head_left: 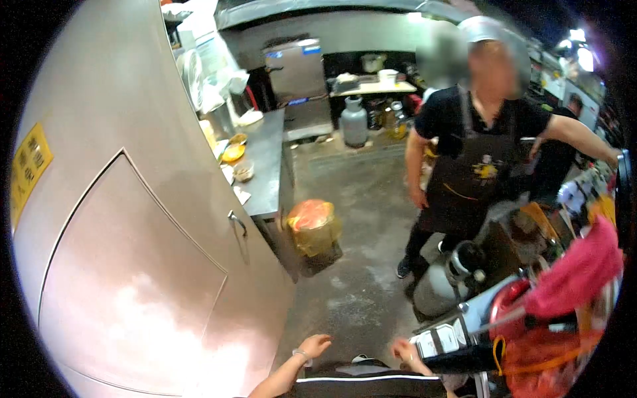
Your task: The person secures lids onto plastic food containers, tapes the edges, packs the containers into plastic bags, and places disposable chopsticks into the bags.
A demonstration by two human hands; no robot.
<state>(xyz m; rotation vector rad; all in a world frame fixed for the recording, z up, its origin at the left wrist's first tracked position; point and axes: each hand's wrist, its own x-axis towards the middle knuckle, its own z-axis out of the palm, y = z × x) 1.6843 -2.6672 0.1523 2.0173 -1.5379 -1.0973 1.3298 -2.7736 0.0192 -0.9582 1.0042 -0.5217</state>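
My left hand is held low in front of my body, to the right of the large metal door, with its fingers loosely extended and nothing in them. A band circles that wrist. My right hand hangs beside the white-labelled box at the lower right. It is slightly blurred; its fingers look loosely apart, and no held object shows. A gap of floor lies between and beyond the two hands.
A person in a dark apron stands ahead on the right, one arm stretched outward. Nearby are gas cylinders, a yellow-lined bin, a metal counter, a closed door and a pink cloth. Another person is farther back.
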